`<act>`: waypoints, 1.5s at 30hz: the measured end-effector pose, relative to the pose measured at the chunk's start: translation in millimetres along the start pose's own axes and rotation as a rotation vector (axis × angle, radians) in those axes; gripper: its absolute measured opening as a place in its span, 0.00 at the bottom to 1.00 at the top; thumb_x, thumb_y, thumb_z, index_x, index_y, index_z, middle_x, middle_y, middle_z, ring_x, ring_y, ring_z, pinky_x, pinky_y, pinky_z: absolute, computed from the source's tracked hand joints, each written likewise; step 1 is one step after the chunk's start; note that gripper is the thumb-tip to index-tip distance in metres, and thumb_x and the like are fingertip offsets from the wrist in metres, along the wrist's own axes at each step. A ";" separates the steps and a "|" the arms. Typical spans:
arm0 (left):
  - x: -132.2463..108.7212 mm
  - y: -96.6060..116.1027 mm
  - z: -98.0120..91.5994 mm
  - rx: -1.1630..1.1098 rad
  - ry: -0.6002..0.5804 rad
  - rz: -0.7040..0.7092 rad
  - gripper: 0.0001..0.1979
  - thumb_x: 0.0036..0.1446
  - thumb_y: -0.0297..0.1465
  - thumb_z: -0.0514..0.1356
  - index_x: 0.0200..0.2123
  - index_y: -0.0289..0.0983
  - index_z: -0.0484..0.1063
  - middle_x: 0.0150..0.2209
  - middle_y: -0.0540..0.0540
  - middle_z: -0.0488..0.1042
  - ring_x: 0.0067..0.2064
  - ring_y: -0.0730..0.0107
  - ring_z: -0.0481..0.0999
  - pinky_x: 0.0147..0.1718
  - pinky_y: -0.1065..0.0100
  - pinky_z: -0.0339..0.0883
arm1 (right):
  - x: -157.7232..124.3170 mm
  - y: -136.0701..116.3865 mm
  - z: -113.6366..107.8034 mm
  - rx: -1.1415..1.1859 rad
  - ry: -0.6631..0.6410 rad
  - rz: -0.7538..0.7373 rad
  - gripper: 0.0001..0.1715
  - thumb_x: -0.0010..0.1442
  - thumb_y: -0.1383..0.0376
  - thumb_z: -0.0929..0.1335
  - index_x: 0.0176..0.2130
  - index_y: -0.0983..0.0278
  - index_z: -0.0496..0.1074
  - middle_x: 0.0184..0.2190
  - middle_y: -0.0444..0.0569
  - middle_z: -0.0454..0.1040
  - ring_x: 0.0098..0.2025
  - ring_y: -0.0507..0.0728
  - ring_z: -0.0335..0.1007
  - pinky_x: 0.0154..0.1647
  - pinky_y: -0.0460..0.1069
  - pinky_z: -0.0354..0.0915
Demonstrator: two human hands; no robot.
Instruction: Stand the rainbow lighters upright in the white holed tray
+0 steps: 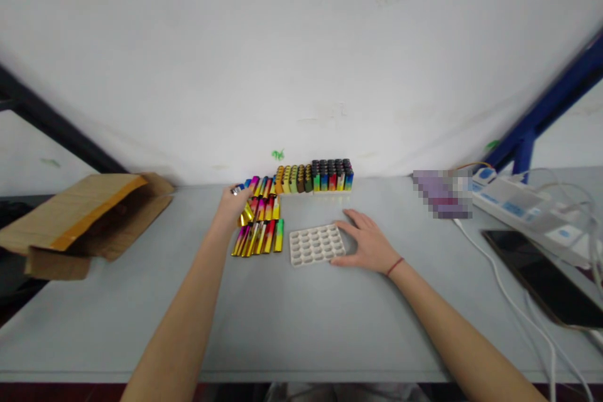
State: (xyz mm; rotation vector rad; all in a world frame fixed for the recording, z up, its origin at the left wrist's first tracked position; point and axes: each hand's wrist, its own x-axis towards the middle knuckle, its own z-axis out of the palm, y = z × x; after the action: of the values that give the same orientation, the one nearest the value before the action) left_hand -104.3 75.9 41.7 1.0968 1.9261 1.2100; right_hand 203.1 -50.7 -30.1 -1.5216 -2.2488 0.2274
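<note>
Several rainbow-coloured lighters (262, 226) lie in rows on the grey table (301, 320). My left hand (232, 206) reaches into the far end of this pile, its fingers closed round one lighter (237, 189) with a metal top. An empty white tray (316, 244) with many small pockets lies to the right of the pile. My right hand (366, 241) rests flat beside the tray's right edge, fingers spread and touching it. A filled rack of upright lighters (315, 177) stands against the white wall behind.
An open cardboard box (82, 217) lies on its side at the left edge. At the right are a white power strip (516, 204) with cables, a dark phone (541, 276) and a blurred purple object (440, 195). A blue frame post (522, 141) rises at the right.
</note>
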 end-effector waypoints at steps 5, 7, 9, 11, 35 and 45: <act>-8.2 -8.0 19.0 0.539 0.052 0.202 0.30 0.54 0.34 0.60 0.59 0.30 0.62 0.53 0.29 0.73 0.55 0.46 0.74 0.54 0.52 0.65 | -0.9 -0.7 -1.8 -0.003 -0.004 -0.003 0.51 0.46 0.39 0.75 0.59 0.64 0.71 0.65 0.67 0.61 0.67 0.72 0.55 0.67 0.66 0.53; -15.8 -9.3 25.9 0.640 0.073 0.270 0.33 0.57 0.36 0.58 0.63 0.27 0.58 0.57 0.24 0.69 0.58 0.43 0.71 0.56 0.50 0.64 | -1.4 -0.6 -1.5 -0.002 0.000 -0.004 0.50 0.46 0.38 0.75 0.59 0.64 0.71 0.65 0.66 0.61 0.67 0.72 0.55 0.67 0.66 0.53; -22.3 -9.6 30.9 0.702 0.084 0.304 0.34 0.59 0.38 0.56 0.65 0.27 0.55 0.57 0.23 0.69 0.58 0.40 0.70 0.55 0.48 0.63 | -2.0 -0.4 -1.0 0.001 0.002 -0.003 0.50 0.46 0.38 0.75 0.59 0.63 0.71 0.65 0.66 0.61 0.67 0.72 0.55 0.67 0.66 0.53; -26.8 -9.8 34.2 0.749 0.097 0.312 0.34 0.61 0.41 0.55 0.65 0.27 0.56 0.57 0.23 0.68 0.59 0.37 0.69 0.55 0.46 0.62 | -2.4 -0.2 -0.7 0.004 0.002 0.001 0.50 0.46 0.39 0.75 0.59 0.63 0.71 0.65 0.66 0.61 0.67 0.72 0.55 0.67 0.67 0.53; -41.2 -55.8 -24.5 0.947 -0.303 0.505 0.36 0.59 0.52 0.56 0.68 0.49 0.58 0.73 0.39 0.48 0.72 0.37 0.45 0.62 0.31 0.45 | -4.1 -5.1 -6.7 0.023 -0.038 -0.023 0.50 0.54 0.46 0.72 0.68 0.61 0.58 0.68 0.59 0.60 0.70 0.71 0.52 0.68 0.69 0.49; -51.9 -52.5 -8.7 0.935 -0.106 0.595 0.24 0.66 0.44 0.49 0.63 0.49 0.67 0.71 0.39 0.54 0.72 0.42 0.48 0.61 0.27 0.45 | -3.2 -8.9 -14.6 0.031 -0.094 -0.039 0.32 0.56 0.52 0.72 0.58 0.56 0.71 0.64 0.53 0.67 0.69 0.69 0.55 0.66 0.71 0.49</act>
State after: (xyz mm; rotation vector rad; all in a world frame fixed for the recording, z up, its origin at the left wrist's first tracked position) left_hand -103.9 14.0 0.4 2.2698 2.1861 0.4132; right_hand 202.7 -58.5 -14.6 -1.4780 -2.3345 0.3263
